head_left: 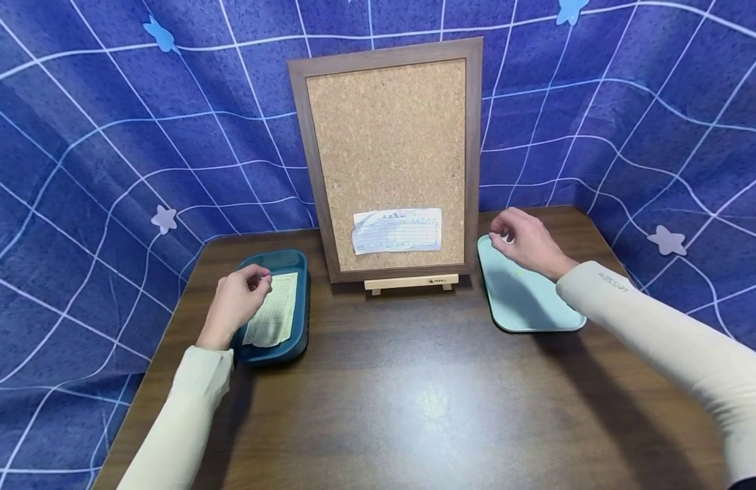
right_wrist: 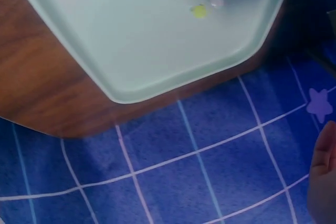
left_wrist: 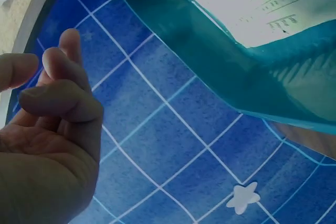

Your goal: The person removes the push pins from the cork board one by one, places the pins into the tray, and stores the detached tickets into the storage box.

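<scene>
My left hand [head_left: 238, 303] hovers over the left part of a dark teal bin [head_left: 303, 306], its fingers loosely curled. Between thumb and fingers nothing shows in the left wrist view. Inside the bin lies a printed paper form [head_left: 273, 314]. On the other side, my right hand [head_left: 524, 239] hangs over the far end of a pale mint tray [head_left: 537, 309], fingers loosely bent and no object visible in them. The right wrist view shows a yellow pin-like piece [right_wrist: 199, 11] and a whitish one [right_wrist: 217, 1] on that tray. A printed slip [head_left: 397, 231] is on the lower corkboard [head_left: 386, 136].
The brown-framed corkboard leans on a small wooden stand [head_left: 412, 282] at the table's back, between bin and tray. Behind it hangs a blue grid-patterned cloth [head_left: 243, 136] with star shapes. The dark wooden table [head_left: 378, 388] extends in front.
</scene>
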Demonstrator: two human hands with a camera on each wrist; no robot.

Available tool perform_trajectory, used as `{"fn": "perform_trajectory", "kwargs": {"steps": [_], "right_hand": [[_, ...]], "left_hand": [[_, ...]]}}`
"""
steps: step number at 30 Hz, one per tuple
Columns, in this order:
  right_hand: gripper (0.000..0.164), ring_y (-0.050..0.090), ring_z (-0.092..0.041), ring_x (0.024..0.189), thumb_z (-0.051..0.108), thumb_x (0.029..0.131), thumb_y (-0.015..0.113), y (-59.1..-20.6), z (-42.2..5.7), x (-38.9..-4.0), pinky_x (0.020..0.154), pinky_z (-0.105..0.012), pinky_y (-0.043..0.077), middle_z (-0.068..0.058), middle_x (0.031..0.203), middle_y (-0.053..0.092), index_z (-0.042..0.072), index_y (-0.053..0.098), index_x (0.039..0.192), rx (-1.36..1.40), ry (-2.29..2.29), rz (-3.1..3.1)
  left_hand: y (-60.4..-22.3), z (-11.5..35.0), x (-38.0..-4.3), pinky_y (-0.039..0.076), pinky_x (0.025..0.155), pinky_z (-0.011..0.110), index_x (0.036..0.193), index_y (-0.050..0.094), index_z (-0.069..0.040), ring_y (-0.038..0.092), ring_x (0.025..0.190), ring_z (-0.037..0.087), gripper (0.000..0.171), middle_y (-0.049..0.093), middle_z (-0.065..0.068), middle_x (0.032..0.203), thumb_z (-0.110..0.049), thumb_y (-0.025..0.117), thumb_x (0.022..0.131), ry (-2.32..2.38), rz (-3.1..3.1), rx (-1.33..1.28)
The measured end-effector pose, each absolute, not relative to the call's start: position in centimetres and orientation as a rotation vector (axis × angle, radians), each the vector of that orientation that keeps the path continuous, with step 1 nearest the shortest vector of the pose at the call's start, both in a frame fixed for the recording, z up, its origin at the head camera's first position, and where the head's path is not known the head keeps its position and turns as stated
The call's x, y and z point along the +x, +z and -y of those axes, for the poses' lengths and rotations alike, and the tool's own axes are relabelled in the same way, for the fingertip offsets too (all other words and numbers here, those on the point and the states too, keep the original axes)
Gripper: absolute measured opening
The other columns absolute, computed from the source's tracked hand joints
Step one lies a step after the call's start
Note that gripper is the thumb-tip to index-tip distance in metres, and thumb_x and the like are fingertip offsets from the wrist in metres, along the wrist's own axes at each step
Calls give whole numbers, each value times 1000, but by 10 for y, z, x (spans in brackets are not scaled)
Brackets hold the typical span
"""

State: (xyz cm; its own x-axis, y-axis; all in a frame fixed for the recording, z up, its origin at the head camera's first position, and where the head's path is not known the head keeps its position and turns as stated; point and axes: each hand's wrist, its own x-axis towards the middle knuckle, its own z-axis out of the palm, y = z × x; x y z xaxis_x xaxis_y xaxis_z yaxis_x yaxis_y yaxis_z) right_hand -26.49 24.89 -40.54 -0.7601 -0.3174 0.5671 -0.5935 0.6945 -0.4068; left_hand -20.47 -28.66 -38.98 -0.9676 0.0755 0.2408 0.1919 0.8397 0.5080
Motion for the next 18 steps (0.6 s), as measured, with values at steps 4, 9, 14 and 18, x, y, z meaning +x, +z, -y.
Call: {"fn": "perform_trajectory", "kwargs": {"steps": [4, 9, 14, 18], "right_hand": [[8, 53, -19, 71, 8, 79, 68, -398, -238, -265, 64, -30, 41, -3, 79, 54, 7, 60, 84, 736, 798, 2399], [9, 52, -16, 70, 5, 80, 68, -390, -230, -267, 64, -30, 42, -5, 79, 54, 5, 61, 85, 768, 787, 2359], [11, 52, -15, 71, 5, 81, 68, -382, -227, -268, 64, -29, 41, -5, 81, 54, 5, 60, 88, 781, 798, 2367], [9, 52, -16, 72, 6, 81, 67, -378, -222, -269, 65, -28, 40, -4, 82, 54, 6, 61, 88, 805, 804, 2359]], "left_hand": [[-388, 282, -206, 45, 60, 35, 98, 67, -9, 55, 66, 18, 18, 64, 3, 79, -22, 56, 95, -834, 2786, -279], [-386, 275, -208, 44, 61, 35, 97, 69, -8, 54, 68, 19, 18, 64, 3, 79, -21, 57, 94, -826, 2750, -348], [-384, 271, -210, 46, 65, 37, 95, 69, -5, 56, 71, 20, 16, 64, 4, 81, -18, 59, 92, -806, 2719, -390], [-384, 268, -212, 47, 67, 37, 93, 69, -4, 58, 72, 20, 14, 65, 5, 83, -15, 60, 91, -810, 2696, -424]]}}
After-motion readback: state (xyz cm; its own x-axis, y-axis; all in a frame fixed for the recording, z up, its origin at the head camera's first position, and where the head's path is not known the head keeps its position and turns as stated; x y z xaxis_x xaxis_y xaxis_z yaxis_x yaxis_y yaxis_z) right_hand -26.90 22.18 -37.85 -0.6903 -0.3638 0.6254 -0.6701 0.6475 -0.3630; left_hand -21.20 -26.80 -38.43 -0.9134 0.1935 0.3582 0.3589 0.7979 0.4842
